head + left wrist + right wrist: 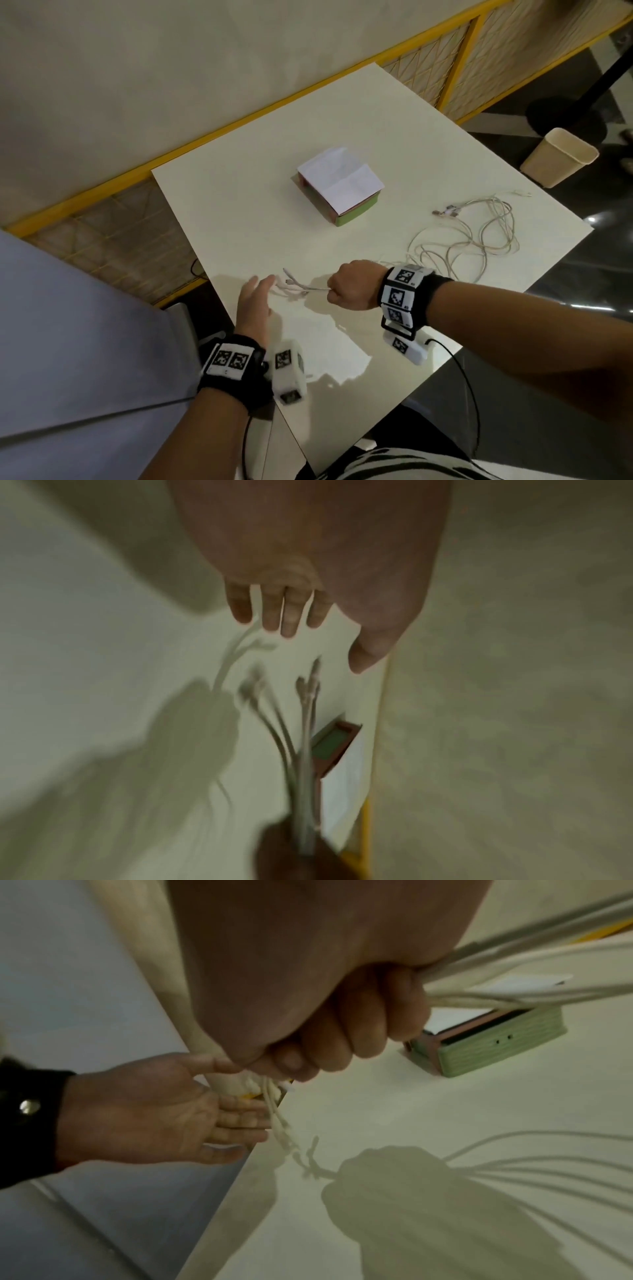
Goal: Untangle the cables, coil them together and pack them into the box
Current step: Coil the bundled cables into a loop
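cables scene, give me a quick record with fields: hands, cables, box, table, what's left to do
right hand: right hand fisted round a bundle of white cables, plug ends sticking out toward the left hand
left hand: left hand open, fingers straight, by the plug ends, gripping nothing
cables: the rest lies in loose tangled loops on the table, right of the box
box: green box mid-table, white flap folded over its top
left to do: cables not coiled, none seen in the box
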`<state>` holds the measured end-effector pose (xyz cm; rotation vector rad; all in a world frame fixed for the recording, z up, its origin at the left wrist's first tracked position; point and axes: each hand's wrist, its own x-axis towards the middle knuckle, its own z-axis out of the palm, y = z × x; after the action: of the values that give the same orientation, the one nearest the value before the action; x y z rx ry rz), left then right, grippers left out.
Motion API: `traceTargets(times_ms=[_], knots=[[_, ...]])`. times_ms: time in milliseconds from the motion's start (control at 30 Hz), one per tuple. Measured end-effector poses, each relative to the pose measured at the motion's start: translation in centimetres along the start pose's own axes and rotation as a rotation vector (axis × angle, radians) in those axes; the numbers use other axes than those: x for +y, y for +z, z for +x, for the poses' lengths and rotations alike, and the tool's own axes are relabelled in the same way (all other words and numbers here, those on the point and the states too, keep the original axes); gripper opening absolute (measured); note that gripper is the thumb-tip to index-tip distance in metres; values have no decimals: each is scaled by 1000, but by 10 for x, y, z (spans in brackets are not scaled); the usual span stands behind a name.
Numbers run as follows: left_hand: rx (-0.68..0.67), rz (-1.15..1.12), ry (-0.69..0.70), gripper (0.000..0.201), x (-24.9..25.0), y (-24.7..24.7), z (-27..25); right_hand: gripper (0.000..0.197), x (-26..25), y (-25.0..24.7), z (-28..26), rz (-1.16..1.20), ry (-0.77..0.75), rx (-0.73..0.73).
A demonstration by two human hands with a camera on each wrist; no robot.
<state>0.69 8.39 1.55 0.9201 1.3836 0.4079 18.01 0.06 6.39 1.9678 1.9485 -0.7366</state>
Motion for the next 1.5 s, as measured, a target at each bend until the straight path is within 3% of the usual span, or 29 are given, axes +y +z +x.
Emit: traceTargets(times_ms=[67,133,200,267,400,533,667,833,1000,1200,1367,1500], knots=[[-57,330,321,54,3,-2,-8,42,4,-8,-2,-11,17,-60],[-234,554,596,59,5,8,-18,42,5,-17,-3,-7,24,-101],[-402,826,715,61,3,23,-23,40,2,-25,-3,16,10,-125],[-422,956,779,49,1,35,-18,40,2,-32,-1,40,-7,-132],[-420,744,728,23,6,40,-16,44,12,-35,-1,155,-12,-99],[-403,702,808,14,11,40,-20,32,23,-31,0,350,-42,1],[-360,663,736,29,10,39,-14,40,30,-21,-2,442,-25,89],[-372,525,595,21,11,39,-20,52,31,-12,-4,481,22,131],[-335,510,549,15,4,39,-14,53,28,-11,-3,640,24,205],[-303,425,449,25,-4,46,-17,43,24,-8,-2,915,30,241],[-412,88,303,28,1,44,-20,38,24,-3,-1,1054,31,252],[-459,-63,270,34,4,50,-24,37,16,-2,3,1208,34,273]])
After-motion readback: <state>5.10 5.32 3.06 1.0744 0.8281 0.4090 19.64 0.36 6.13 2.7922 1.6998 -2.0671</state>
